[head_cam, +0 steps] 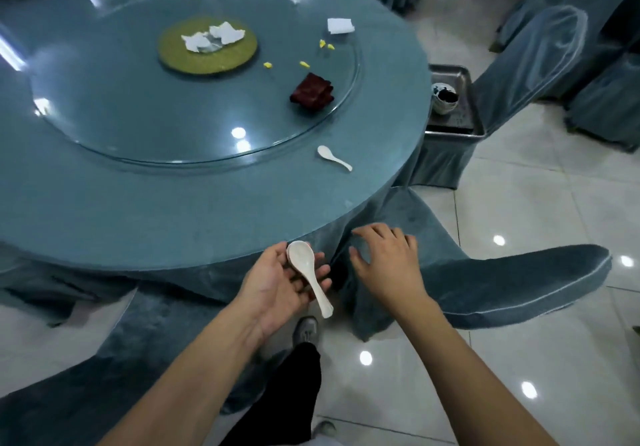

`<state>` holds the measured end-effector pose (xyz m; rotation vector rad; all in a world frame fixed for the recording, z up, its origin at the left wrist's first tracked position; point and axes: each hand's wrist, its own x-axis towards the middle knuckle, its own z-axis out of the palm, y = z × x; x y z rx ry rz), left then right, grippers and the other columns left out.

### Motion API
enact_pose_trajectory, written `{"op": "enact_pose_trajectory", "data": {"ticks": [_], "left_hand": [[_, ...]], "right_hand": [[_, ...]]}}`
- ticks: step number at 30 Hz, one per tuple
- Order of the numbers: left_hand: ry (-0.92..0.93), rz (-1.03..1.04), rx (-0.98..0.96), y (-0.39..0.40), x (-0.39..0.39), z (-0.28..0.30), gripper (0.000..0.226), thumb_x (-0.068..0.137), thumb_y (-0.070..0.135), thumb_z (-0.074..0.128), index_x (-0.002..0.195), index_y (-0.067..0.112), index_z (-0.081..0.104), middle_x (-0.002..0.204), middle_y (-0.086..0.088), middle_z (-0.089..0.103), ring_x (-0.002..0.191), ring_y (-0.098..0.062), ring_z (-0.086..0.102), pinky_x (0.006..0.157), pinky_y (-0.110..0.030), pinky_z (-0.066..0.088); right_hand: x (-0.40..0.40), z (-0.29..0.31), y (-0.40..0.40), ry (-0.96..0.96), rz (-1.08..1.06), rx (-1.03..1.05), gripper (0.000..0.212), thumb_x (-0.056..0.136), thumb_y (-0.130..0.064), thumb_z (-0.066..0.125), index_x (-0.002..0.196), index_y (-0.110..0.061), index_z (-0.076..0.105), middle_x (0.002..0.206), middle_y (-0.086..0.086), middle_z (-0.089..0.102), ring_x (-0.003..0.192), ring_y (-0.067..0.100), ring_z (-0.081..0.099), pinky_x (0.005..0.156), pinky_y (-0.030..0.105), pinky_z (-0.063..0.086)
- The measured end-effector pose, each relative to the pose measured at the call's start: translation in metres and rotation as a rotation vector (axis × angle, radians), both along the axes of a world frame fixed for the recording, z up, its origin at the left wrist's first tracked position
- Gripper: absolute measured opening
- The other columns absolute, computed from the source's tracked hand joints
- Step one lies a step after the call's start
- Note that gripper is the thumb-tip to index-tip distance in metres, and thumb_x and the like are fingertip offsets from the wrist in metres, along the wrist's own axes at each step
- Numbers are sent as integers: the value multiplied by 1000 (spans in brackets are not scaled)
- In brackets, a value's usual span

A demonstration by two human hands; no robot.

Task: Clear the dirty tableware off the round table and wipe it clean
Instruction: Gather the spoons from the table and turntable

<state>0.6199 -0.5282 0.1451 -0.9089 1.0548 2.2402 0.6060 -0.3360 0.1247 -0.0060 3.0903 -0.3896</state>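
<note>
Left hand point(277, 281): fingers curled under white spoon point(308, 272), below tabletop point(207, 210) edge. Right hand point(384, 258): fingers spread, empty, beside it. Second spoon point(333, 157) on tabletop.

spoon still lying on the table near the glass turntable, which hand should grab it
Probably the right hand. It is open and holds nothing, on the same side as the spoon on the table. The left hand already holds a white spoon in its fingers.

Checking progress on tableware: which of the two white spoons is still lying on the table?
The smaller-looking white spoon beside the glass turntable; the other spoon is held in the left hand.
</note>
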Motion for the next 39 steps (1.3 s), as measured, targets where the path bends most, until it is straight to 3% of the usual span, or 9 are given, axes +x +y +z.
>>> {"op": "enact_pose_trajectory", "data": {"ticks": [12, 18, 23, 28, 34, 39], "left_hand": [[-11, 74, -17, 6, -147, -10, 44, 104, 33, 39, 130, 6, 59, 112, -19, 70, 98, -36, 65, 92, -52, 53], [-21, 84, -55, 8, -183, -17, 43, 104, 35, 37, 122, 7, 64, 116, -18, 70, 98, -35, 68, 85, -48, 58], [-66, 139, -75, 7, -199, -28, 45, 104, 35, 36, 125, 6, 64, 125, -20, 68, 103, -36, 67, 91, -50, 56], [-104, 177, -85, 6, -206, -37, 47, 103, 36, 37, 128, 6, 64, 127, -20, 68, 107, -37, 66, 92, -50, 55], [-120, 188, -97, 10, -210, -39, 46, 104, 35, 36, 126, 6, 64, 124, -20, 69, 106, -37, 65, 95, -52, 52], [-96, 135, -90, 22, -212, -35, 42, 104, 35, 38, 119, 7, 66, 110, -17, 72, 98, -34, 66, 94, -50, 52]], "right_hand": [[-185, -43, 18, -78, 37, -2, 32, 93, -40, 53, 120, -27, 61, 121, -2, 63, 112, 25, 56, 93, 40, 34], [-266, -70, 23, -174, 57, 16, 33, 91, -35, 57, 120, -21, 62, 117, 5, 64, 110, 30, 58, 94, 40, 38], [-321, -105, 20, -249, 79, 45, 33, 90, -34, 61, 119, -18, 61, 115, 8, 65, 109, 32, 60, 93, 39, 41], [-349, -135, 19, -289, 97, 62, 35, 90, -33, 63, 120, -17, 59, 119, 9, 62, 114, 32, 58, 96, 41, 42], [-351, -136, 23, -265, 64, 88, 21, 90, -20, 59, 110, -14, 64, 110, 10, 69, 107, 31, 64, 89, 36, 42], [-309, -111, 33, -369, -60, -157, 12, 85, -26, 66, 96, -24, 71, 100, 3, 74, 102, 29, 67, 89, 36, 51]]}}
